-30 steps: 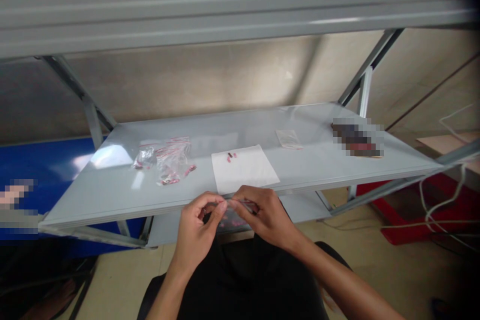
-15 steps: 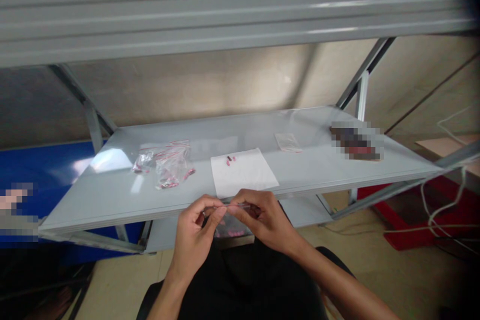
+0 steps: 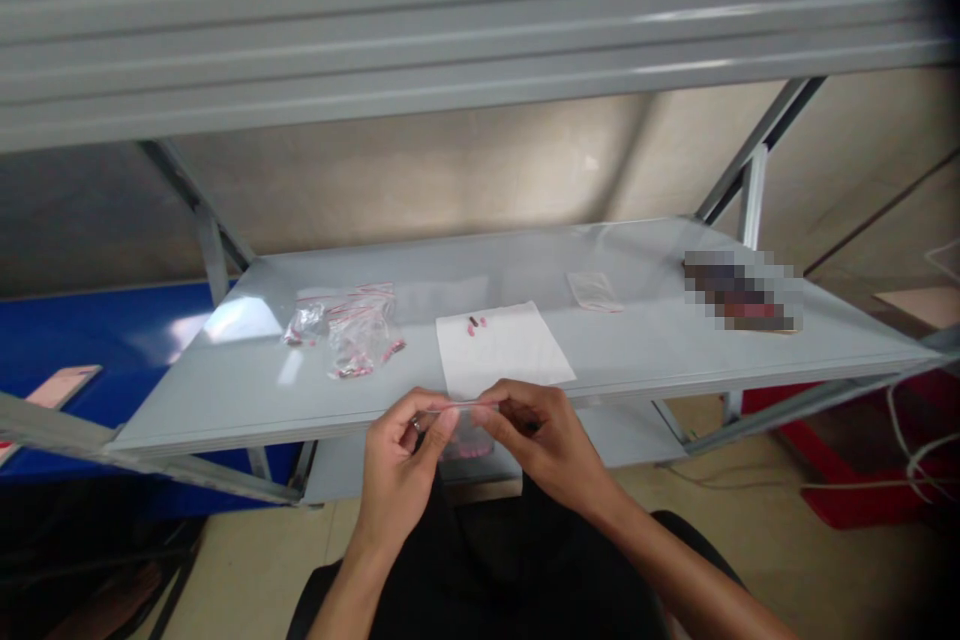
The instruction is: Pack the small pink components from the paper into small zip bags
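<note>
**Beige wall [image 3: 450, 190], pale floor [image 3: 247, 560], patchy light**

A ridged grey top shelf [image 3: 450, 30] fills the upper part of the frame, catching thin white streaks of glare. Below it the wall runs across the middle — brightest near the center, dim toward the left, with a slanting shadow right of center. A glossy grey middle shelf [image 3: 225, 400] spans the frame, with slanted metal braces [image 3: 214, 255] at both ends and a white reflection near its left end. Part of a lower shelf [image 3: 622, 430] shows underneath. A blue table [image 3: 135, 315] stands at left; something red [image 3: 847, 508] sits at lower right.
</note>
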Demonstrator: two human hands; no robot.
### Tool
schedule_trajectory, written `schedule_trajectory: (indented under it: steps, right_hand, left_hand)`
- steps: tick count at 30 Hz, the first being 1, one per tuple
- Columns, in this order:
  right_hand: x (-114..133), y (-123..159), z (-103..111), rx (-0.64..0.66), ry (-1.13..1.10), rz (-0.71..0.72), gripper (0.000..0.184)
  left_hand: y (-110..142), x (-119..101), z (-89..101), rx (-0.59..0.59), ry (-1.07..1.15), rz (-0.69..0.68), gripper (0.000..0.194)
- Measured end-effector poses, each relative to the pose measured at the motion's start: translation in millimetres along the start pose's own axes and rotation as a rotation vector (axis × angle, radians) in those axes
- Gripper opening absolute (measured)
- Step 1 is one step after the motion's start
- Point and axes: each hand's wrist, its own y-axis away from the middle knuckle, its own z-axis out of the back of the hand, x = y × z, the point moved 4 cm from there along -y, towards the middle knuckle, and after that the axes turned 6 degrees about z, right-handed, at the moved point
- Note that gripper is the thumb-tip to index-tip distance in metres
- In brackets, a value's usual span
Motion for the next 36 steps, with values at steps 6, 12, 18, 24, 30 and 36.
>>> schedule_trajectory:
  steps: [6, 12, 18, 24, 30, 36]
  right_hand:
    - [4, 2, 1, 0.013, 0.030, 0.067, 0.032]
    - [5, 2, 1, 0.070, 0.088, 0.088, 0.031]
    - [15, 5, 1, 0.047, 0.146, 0.204, 0.028]
    - [8, 4, -7, 0.127, 0.224, 0.244, 0.032]
    - [7, 1, 8, 0.093, 0.196, 0.216, 0.040]
    - [13, 0, 4, 0.152, 0.152, 0.220, 0.039]
  left_hand:
    - [2, -1, -5.1, 0.085, 0.010, 0.014, 0.020]
    - [1, 4, -3.5, 0.009, -0.023, 0.019, 0.022]
    - [2, 3, -4.7, 0.079, -0.031, -0.026, 0.018]
    - [1, -6, -0.1, 0.071, -0.106, -0.091, 0.017]
    - [-1, -12, 10.2, 0.054, -0.071, 0.018, 0.016]
    - [0, -15, 7.3, 0.020, -0.084, -0.043, 0.016]
